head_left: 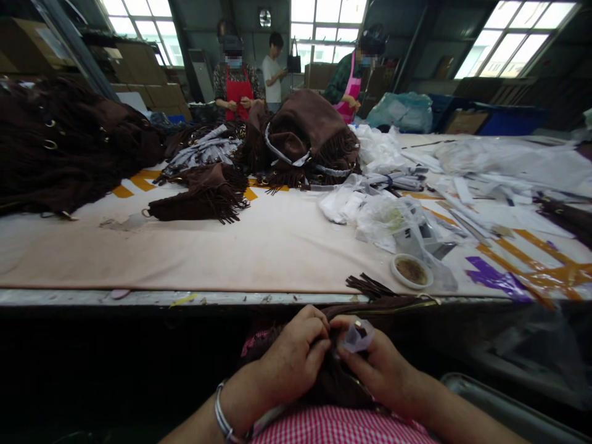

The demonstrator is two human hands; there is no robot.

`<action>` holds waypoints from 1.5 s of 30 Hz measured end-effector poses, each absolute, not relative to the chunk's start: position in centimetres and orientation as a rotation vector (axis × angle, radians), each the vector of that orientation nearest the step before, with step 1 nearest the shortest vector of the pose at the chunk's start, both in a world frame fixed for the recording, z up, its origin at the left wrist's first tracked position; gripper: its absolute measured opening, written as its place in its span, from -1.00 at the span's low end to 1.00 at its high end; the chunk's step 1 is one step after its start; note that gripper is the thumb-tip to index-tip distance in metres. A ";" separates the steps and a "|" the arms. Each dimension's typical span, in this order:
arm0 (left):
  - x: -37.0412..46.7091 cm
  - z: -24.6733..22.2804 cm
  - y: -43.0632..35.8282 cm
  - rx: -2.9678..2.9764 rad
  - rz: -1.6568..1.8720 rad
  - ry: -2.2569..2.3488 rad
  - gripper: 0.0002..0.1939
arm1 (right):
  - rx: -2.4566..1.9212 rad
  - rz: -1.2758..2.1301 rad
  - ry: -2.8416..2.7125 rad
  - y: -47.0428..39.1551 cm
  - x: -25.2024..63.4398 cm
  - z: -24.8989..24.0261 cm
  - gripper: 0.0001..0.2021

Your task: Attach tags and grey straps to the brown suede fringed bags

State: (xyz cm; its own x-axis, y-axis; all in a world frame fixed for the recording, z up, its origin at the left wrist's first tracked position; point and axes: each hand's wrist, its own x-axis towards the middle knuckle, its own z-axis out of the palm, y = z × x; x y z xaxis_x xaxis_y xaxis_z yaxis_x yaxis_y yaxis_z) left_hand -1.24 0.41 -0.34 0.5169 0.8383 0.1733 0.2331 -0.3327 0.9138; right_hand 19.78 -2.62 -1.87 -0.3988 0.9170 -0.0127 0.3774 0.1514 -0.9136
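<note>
A dark brown fringed bag lies across my lap at the table's front edge. Its zipper edge and a tassel of fringe reach up onto the tabletop at the right. My left hand is closed, fingers pinching the bag's material. Close beside it, my right hand also grips the bag with thumb and bent fingers. A translucent whitish wrap sits at the right hand's fingers, with a small dark and shiny bit showing in it. What lies between the fingertips is hidden.
A shallow white dish of brown stuff stands near the front edge, beside clear plastic bags. Another small brown fringed bag lies at left centre. Piles of brown bags fill the far left. Several people are behind the table.
</note>
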 end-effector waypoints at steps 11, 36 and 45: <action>-2.1 2.2 1.0 1.852 0.766 0.854 -0.87 | -1.406 1.300 -1.592 -3.0 20.1 -3.0 -0.56; -0.2 0.2 0.5 1.702 0.539 1.002 -0.82 | -1.089 1.091 -2.145 -2.5 20.4 -0.7 -0.69; -0.3 -0.6 0.4 1.782 0.511 0.924 -0.86 | -1.152 0.985 -2.409 -2.1 20.5 0.5 -0.76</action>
